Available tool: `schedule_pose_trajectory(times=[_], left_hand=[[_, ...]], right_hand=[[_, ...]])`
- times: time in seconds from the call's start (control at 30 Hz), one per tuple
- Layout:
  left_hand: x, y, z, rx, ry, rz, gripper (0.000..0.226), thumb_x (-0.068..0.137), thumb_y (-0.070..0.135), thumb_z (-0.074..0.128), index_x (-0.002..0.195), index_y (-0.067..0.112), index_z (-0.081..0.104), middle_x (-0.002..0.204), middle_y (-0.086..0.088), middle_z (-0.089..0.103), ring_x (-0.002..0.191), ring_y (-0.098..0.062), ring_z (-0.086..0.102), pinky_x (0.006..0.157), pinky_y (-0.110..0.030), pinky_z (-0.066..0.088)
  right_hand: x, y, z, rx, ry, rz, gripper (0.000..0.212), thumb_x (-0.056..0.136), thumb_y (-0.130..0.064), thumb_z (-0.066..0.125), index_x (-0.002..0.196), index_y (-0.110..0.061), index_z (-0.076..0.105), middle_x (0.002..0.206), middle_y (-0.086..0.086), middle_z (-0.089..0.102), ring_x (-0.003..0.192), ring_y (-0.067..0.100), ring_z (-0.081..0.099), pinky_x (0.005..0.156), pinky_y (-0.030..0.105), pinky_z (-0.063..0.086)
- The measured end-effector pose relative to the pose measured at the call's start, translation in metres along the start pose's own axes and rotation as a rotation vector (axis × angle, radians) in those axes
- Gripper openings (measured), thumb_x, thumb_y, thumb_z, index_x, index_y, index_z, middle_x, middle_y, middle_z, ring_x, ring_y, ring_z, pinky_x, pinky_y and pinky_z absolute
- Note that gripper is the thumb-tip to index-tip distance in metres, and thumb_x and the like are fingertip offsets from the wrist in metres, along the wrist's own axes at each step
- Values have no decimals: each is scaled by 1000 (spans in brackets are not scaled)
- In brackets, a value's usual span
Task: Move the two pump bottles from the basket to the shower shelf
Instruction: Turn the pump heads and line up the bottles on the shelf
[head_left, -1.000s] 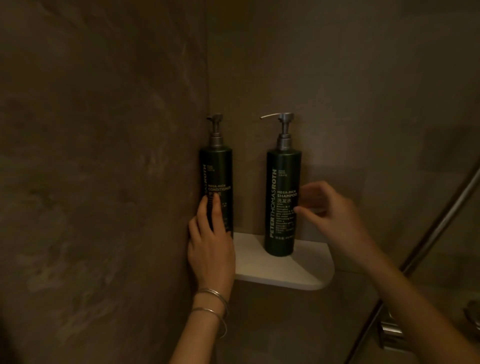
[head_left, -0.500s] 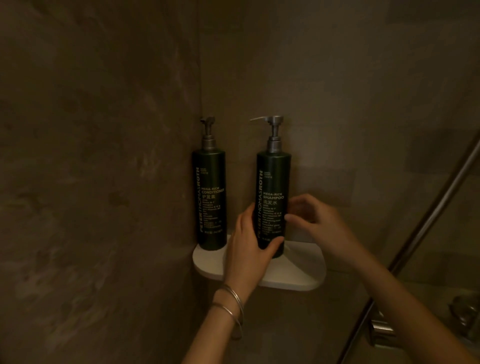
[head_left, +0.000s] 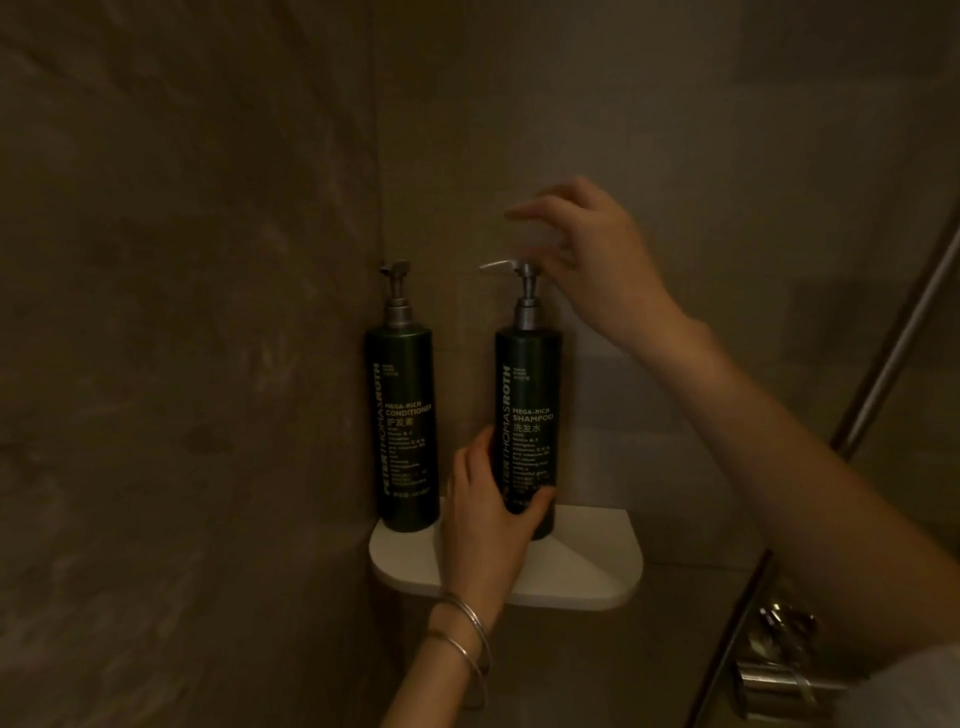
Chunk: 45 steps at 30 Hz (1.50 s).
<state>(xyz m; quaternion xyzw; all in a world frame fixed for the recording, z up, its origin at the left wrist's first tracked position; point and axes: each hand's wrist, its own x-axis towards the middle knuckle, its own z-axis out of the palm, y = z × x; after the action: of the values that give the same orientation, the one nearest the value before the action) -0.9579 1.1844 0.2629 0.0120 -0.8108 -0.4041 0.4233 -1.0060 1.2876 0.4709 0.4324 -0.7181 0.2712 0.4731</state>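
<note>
Both pump bottles stand upright on the white corner shelf (head_left: 587, 577) in the dim shower, with a clear gap between them. The conditioner bottle (head_left: 402, 431) sits at the left end of the shelf, tucked into the corner where the two walls meet, and nothing is touching it. Your left hand (head_left: 491, 525) is wrapped around the lower part of the shampoo bottle (head_left: 530, 415), thumb across the front near the base and the fingers curled behind it, so you have a closed hold on that bottle while its base rests on the shelf. Two thin bangles (head_left: 467, 636) ring your left wrist just below the shelf's front edge. Your right hand (head_left: 592, 260) is raised at the shampoo bottle's pump head (head_left: 511, 267), fingers spread and loosely curved, open and gripping nothing; the fingertips are blurred, and you cannot tell whether they touch the pump or only hover just beside it. The pump's spout points left, toward the conditioner bottle. At the right of the view a metal rail (head_left: 893, 343) slants down the wall, with a metal shower fitting (head_left: 779, 670) low in the corner.
</note>
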Motion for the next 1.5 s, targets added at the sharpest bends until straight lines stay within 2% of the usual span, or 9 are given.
schedule_pose_trajectory(times=[0.17, 0.33, 0.5, 0.73, 0.87, 1.03, 1.2, 1.33, 1.5], left_hand=[[-1, -2, 0, -7, -4, 4, 78, 72, 36, 75, 138, 25, 34, 129, 3, 45, 117, -13, 47, 92, -28, 41], [-1, -2, 1, 7, -9, -3, 79, 72, 39, 74, 138, 27, 33, 129, 5, 45, 116, -12, 48, 93, -33, 45], [-2, -3, 2, -3, -11, -14, 79, 72, 39, 74, 138, 30, 32, 128, 8, 43, 116, -11, 47, 94, -34, 45], [-3, -3, 1, -14, -16, -26, 79, 72, 41, 73, 138, 35, 30, 128, 11, 42, 116, -8, 46, 93, -36, 47], [-3, -3, 1, -22, -7, -44, 79, 73, 38, 73, 139, 34, 30, 130, 12, 41, 119, -6, 43, 95, -28, 41], [-2, -5, -1, -13, 22, -51, 78, 73, 38, 74, 139, 34, 31, 127, 15, 39, 119, -5, 41, 91, -22, 37], [-2, -2, -1, -1, 15, -59, 79, 75, 36, 72, 140, 32, 29, 131, 13, 39, 119, -3, 38, 92, -20, 32], [-3, 0, -2, -4, 25, -69, 78, 76, 34, 72, 141, 29, 30, 132, 9, 41, 120, -7, 40, 94, -22, 34], [-4, -1, -2, -18, 29, -75, 78, 76, 33, 73, 141, 29, 30, 132, 7, 42, 120, -9, 43, 99, -31, 40]], right_hand=[[23, 3, 4, -128, -374, -22, 23, 87, -12, 60, 107, -19, 68, 107, 4, 68, 100, 20, 62, 85, 33, 49], [17, 13, -5, 287, -426, 60, 22, 82, 10, 55, 96, -5, 63, 94, 2, 66, 92, 7, 62, 87, 22, 48], [7, 24, -4, 679, -509, 98, 32, 85, 15, 47, 87, -16, 54, 108, 11, 62, 119, 15, 54, 101, 25, 41], [2, 29, 2, 772, -474, 101, 31, 85, 15, 46, 88, -15, 53, 107, 6, 62, 120, 8, 52, 102, 23, 40], [-5, 27, 7, 831, -412, 178, 36, 80, 13, 57, 102, -14, 51, 114, 6, 55, 104, 1, 56, 89, 19, 45], [-34, 30, 20, 802, -383, 314, 60, 78, -8, 67, 127, -30, 41, 115, 7, 53, 105, 6, 57, 91, 20, 46], [-42, 25, 20, 838, -340, 351, 61, 70, -30, 65, 122, -48, 39, 108, -1, 55, 110, 11, 56, 93, 22, 44], [-41, 25, 21, 733, -286, 300, 58, 79, -18, 67, 126, -41, 41, 112, 2, 57, 106, 11, 58, 93, 26, 45], [-30, 16, 15, 489, -46, 107, 44, 86, -3, 60, 124, -23, 53, 112, 2, 58, 102, 5, 60, 86, 11, 45]])
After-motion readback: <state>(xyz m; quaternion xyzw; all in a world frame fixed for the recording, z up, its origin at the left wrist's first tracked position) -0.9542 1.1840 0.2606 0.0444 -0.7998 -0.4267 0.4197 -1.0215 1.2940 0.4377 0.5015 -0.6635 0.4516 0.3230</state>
